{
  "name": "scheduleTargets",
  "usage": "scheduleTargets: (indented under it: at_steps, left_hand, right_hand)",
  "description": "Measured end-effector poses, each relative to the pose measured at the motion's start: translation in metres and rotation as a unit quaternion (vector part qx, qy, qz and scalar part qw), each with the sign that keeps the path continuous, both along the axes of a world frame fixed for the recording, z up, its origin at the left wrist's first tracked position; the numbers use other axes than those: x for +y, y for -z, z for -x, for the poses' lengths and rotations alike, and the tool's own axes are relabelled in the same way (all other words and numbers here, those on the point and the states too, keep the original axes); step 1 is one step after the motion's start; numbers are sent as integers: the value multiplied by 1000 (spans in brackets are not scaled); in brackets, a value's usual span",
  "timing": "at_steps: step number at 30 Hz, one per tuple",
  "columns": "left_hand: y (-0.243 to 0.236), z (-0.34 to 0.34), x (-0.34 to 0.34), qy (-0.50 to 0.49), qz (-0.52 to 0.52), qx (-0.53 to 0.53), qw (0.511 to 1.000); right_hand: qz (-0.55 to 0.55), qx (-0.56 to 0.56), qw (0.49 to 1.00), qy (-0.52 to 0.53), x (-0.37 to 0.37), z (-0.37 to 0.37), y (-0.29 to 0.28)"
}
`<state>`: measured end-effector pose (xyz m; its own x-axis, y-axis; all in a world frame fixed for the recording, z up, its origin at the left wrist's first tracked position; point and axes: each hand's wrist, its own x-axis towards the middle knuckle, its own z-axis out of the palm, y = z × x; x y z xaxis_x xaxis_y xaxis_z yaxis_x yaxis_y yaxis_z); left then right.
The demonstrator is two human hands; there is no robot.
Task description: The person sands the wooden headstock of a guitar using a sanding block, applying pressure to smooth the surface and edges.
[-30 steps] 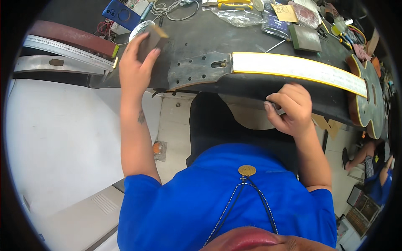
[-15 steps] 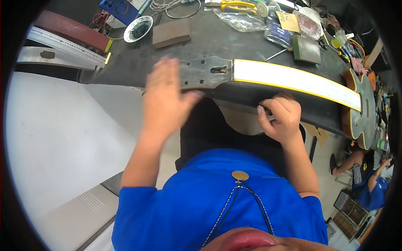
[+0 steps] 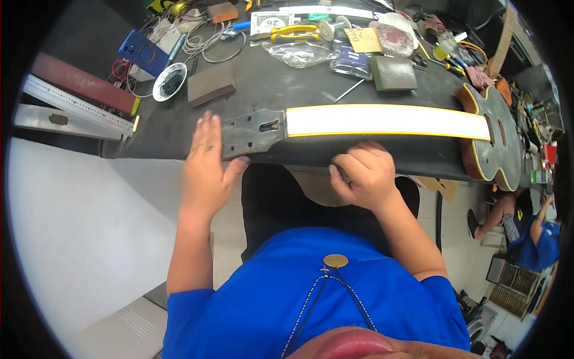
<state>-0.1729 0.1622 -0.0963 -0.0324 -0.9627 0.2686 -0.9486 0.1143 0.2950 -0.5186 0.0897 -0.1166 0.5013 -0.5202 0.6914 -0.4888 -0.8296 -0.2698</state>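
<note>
An unfinished electric guitar lies along the bench's near edge. Its dark headstock [image 3: 248, 133] is at the left, the neck [image 3: 382, 121] has a white top with yellow edges, and the dark body [image 3: 499, 140] is at the right. My left hand [image 3: 207, 164] is open, fingers stretched together and thumb apart, up against the headstock's left end and partly covering it. Just below the neck, at the bench edge, my right hand [image 3: 363, 173] is closed with curled fingers. Whatever it grips, if anything, is hidden.
Behind the headstock sit a brown block [image 3: 211, 85], a small bowl [image 3: 170, 82] and a blue phone [image 3: 143, 52]. Yellow-handled pliers [image 3: 294, 33] and a green-sided block [image 3: 393, 73] lie farther back. A steel ruler [image 3: 78, 103] lies left. Another person [image 3: 535, 239] is at far right.
The view has shifted, so the guitar and bench items appear farther left. My left hand, blurred before, now shows sharply beside the headstock. My right hand stays curled below the neck.
</note>
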Motion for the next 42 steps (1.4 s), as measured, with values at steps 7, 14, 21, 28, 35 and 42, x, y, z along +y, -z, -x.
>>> scheduleTargets:
  at_steps: [7,14,21,28,35,42]
  left_hand:
    - [-15,70,-13,-2,29,-49,998]
    - [-38,120,-27,82,61,-31,994]
    - [-9,88,-19,46,72,-76,993]
    - [8,25,-4,-15,28,-32,999]
    - [-32,59,-12,63,71,96,991]
    - [-6,81,-19,114,96,-67,987]
  right_hand:
    - [39,10,999,31,-5,-1,-1]
    - [7,-3,1000,28,3,4,3]
    - [82,-21,995,50,2,-2,22]
    - [80,-20,996,34,0,0,22]
    - [85,-26,995,54,2,0,19]
    - [85,-18,995,41,0,1,20]
